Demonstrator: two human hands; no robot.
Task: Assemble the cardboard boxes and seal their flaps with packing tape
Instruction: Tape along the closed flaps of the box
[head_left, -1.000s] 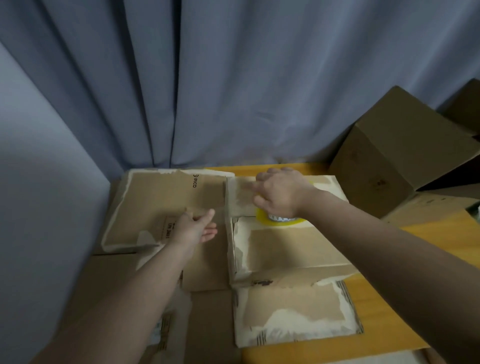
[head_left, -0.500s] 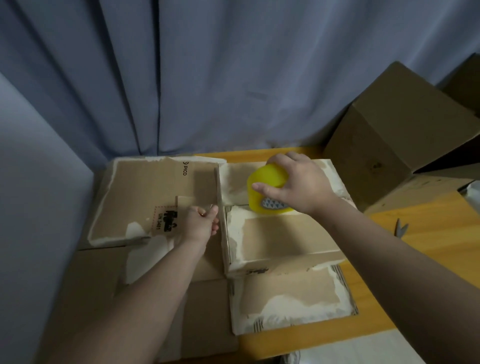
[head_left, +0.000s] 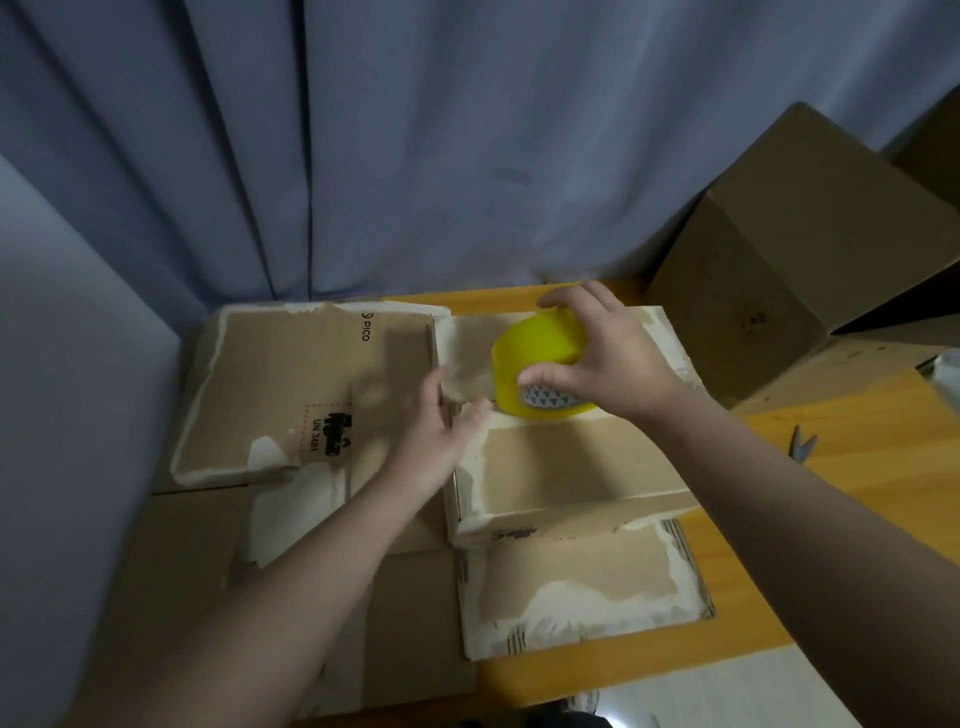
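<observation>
Gripping the yellow packing tape roll (head_left: 540, 358) round its rim, the right hand (head_left: 608, 364) holds it over the cardboard box's (head_left: 571, 467) twelve o'clock flap. The roll looks light, rigid and slick, best held across its sides. At its eight o'clock the left hand (head_left: 431, 441) is blurred; whether its fingers (head_left: 480, 410) pinch anything, I cannot tell. The tape's free end is hidden.

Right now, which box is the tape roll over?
The middle box, under the yellow tape roll in the right hand; the PICO-printed box lies flat at left, the big box sits far right.
</observation>
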